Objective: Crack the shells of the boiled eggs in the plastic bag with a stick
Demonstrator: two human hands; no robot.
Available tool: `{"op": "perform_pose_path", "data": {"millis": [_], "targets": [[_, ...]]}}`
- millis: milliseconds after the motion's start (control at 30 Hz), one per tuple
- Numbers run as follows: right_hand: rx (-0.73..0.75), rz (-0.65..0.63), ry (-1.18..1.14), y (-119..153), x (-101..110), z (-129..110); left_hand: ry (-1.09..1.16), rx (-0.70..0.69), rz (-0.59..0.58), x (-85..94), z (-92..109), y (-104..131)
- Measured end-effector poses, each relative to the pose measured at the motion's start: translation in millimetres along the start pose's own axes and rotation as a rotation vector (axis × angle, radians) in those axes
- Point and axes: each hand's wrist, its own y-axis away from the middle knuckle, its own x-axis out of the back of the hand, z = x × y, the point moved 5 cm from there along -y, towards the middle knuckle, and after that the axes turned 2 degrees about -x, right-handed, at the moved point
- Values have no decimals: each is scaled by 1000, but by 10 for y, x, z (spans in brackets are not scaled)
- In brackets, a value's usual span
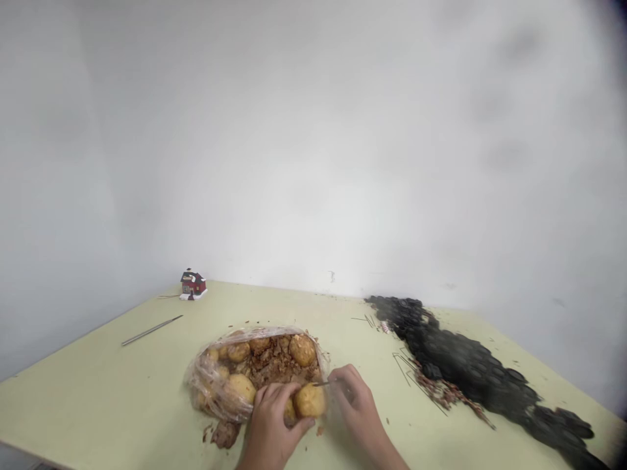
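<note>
My left hand (277, 418) is closed round a yellow potato-like lump (310, 400) at the front edge of a clear plastic bag (206, 378). Between the fingertips of my right hand (353, 398) is a thin, dark, pointed tool (321, 384), its tip against the top of that lump. Inside the open bag lie several more yellow-brown lumps (302, 350) and a heap of brown crumbly peelings (275, 361). Part of the lump is hidden behind my left fingers. The tool's exact kind is too small to make out.
A slim metal tool (151, 330) lies on the pale yellow table (161, 385) to the left. Behind it stands a small red toy house (193, 286). Black disc-like pieces (470, 365) run down the right side, beside thin wires (404, 369) and reddish-brown scraps (448, 393). A brown clump (225, 435) sits before the bag.
</note>
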Motion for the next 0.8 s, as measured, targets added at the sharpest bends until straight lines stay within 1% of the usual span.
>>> {"op": "perform_pose_path", "data": {"millis": [267,567,800], "targets": [[-1,12,-11,5,3,-37,-28,-39,38,41,32,-10],[-11,2,0,-1,-9,-8,-10,-16,2,19,10,-19],[33,-41,-25,25,-41,-38,-9,-20,2,19,18,-3]]}}
